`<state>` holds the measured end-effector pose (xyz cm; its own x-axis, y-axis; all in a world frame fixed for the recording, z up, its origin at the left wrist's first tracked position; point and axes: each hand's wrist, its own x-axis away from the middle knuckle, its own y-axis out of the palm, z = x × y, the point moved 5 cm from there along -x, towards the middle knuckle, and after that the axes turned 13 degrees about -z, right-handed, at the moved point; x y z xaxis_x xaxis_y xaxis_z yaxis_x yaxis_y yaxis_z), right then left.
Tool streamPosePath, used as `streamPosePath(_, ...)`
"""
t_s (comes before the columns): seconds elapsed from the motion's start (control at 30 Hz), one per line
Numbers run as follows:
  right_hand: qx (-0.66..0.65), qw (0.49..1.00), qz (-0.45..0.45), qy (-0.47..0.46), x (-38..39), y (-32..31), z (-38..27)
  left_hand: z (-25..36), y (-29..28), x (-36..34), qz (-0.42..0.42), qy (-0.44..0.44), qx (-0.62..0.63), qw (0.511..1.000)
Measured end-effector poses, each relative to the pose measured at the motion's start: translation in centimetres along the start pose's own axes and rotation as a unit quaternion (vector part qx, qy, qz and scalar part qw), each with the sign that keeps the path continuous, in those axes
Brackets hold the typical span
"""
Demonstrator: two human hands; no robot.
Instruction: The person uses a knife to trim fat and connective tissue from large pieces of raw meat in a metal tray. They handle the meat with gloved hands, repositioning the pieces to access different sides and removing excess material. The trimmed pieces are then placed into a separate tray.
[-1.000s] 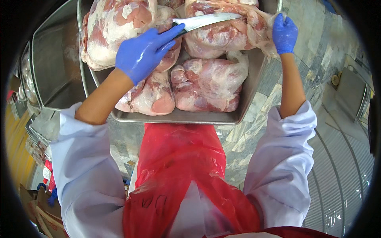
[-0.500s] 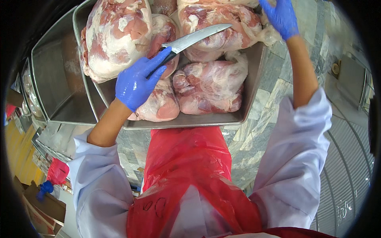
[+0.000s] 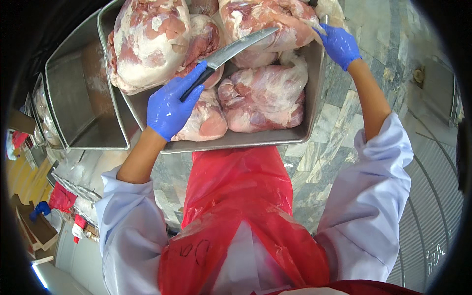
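My blue-gloved left hand [image 3: 169, 105] grips the black handle of a long curved knife [image 3: 235, 45], whose blade points up and right over raw meat. My blue-gloved right hand [image 3: 339, 46] is closed on the loose plastic wrap [image 3: 329, 11] at the right end of the upper piece of meat [image 3: 255, 14]. Several big pale-pink pieces share a steel tray [image 3: 309, 113], among them a large one at upper left [image 3: 147, 44] and a wrapped one at lower right [image 3: 260, 98].
Another steel tray [image 3: 83, 113] sits at the left. Marble-patterned tiles [image 3: 334, 128] show to the right of the meat tray, with ridged metal sheeting [image 3: 423, 206] at far right. Cardboard [image 3: 32, 221] and red plastic [image 3: 61, 196] lie at lower left.
My left hand and the knife have dropped lower than a second ago, the blade now angled more steeply. My right hand rose, then came back down, with the wrap's loose end now higher.
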<state>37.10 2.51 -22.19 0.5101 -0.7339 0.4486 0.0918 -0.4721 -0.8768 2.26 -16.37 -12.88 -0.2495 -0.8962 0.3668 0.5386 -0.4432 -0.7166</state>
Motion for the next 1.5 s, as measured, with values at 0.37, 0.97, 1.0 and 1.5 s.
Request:
streamPosePath(0.37,-0.216,0.952,0.074,0.202,22.5,-10.2,6.1,1.4,-1.6,-0.3,-0.059,-0.042,-0.007,0.997)
streamPosePath(0.97,-0.141,0.97,0.151,0.126,-1.0,-2.1,-2.1,4.0,-1.6,5.8,0.016,-0.075,0.144,0.987)
streamPosePath(1.0,-0.146,0.969,0.125,0.154,-1.6,-1.6,-2.1,4.5,-1.7,7.0,0.015,-0.093,0.164,0.982)
streamPosePath(1.5,0.175,0.965,-0.035,-0.192,-2.9,1.5,-2.8,1.4,3.9,21.2,0.103,-0.173,0.218,0.955)
